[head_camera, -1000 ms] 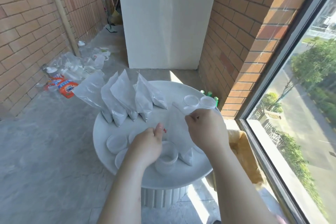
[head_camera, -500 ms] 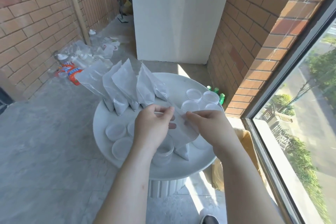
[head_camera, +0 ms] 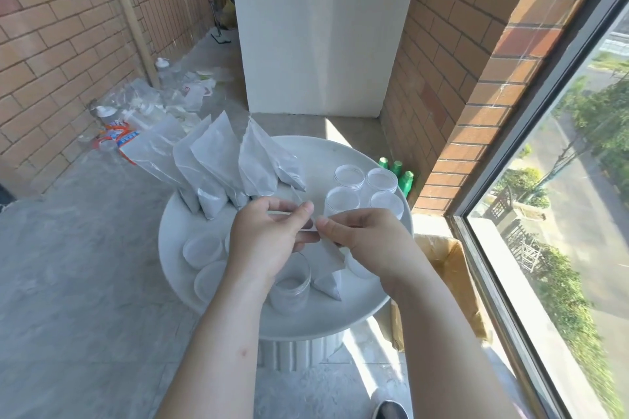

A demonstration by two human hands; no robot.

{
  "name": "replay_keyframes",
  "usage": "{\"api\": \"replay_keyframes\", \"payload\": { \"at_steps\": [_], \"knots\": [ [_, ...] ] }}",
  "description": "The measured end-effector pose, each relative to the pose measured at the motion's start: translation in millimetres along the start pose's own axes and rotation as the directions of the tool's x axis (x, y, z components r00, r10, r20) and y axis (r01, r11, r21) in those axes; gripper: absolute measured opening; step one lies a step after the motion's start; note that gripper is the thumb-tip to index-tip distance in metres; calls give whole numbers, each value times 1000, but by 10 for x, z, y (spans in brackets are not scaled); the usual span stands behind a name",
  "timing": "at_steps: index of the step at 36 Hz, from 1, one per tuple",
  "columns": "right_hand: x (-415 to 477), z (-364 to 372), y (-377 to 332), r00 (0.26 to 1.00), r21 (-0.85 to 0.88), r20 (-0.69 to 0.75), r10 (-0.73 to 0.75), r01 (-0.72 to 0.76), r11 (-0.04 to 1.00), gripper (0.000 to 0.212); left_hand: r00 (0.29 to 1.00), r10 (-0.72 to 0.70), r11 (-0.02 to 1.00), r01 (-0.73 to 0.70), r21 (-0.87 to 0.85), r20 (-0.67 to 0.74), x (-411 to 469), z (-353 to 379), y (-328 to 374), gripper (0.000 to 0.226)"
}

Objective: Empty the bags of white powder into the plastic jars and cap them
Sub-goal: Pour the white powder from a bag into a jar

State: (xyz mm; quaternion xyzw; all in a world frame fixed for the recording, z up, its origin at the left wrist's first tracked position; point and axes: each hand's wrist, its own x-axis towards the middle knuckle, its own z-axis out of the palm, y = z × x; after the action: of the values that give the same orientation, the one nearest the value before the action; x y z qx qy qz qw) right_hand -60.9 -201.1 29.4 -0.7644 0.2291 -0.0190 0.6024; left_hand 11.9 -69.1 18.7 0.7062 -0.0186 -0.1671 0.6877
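The left hand point(head_camera: 269, 241) and the right hand point(head_camera: 369, 241) each pinched the top of one bag point(head_camera: 328, 279). The bag stood on the counter point(head_camera: 326, 325), just right of an open jar point(head_camera: 292, 287). It seemed best to pull the top apart slowly and keep the bag upright, so no powder spilled.

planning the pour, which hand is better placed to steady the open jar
Left. Both pinch the bag, but the left hand sits by the open jar; the right hand is farther off.
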Motion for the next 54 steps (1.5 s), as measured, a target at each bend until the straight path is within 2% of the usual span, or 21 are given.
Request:
{"api": "replay_keyframes", "payload": {
  "at_steps": [11,15,21,27,32,35,37,46,54],
  "knots": [
    [-16,3,-16,998,57,8,55,-55,997,23,1000,5,1000,-4,-15,10,7,-24,-30,19],
    [9,26,6,998,19,-23,53,-53,998,20,1000,12,1000,-12,-19,6,2,-36,-37,18],
    [28,58,42,999,-12,-33,-4,4,1000,12,1000,17,1000,-17,-2,-3,3,-33,-42,17],
    [50,81,68,997,-113,-60,-48,41,993,12,1000,18,1000,-18,23,-24,0,-32,-26,16],
    [23,77,50,995,-127,-8,-100,98,987,17,998,56,993,-51,110,-40,20,-17,-47,22],
    [17,81,45,993,-149,13,-115,115,982,12,998,52,991,-46,129,-45,35,-23,-57,25],
    [30,84,56,992,-194,-23,-123,117,974,8,998,43,991,-38,125,-36,37,-19,-60,26],
    [69,142,80,964,-419,-89,-251,192,887,22,995,96,981,-88,174,-37,53,24,-108,29],
    [117,210,99,962,-302,-217,-167,96,948,19,988,99,987,-82,140,-120,41,91,-143,36]
  ]
}}
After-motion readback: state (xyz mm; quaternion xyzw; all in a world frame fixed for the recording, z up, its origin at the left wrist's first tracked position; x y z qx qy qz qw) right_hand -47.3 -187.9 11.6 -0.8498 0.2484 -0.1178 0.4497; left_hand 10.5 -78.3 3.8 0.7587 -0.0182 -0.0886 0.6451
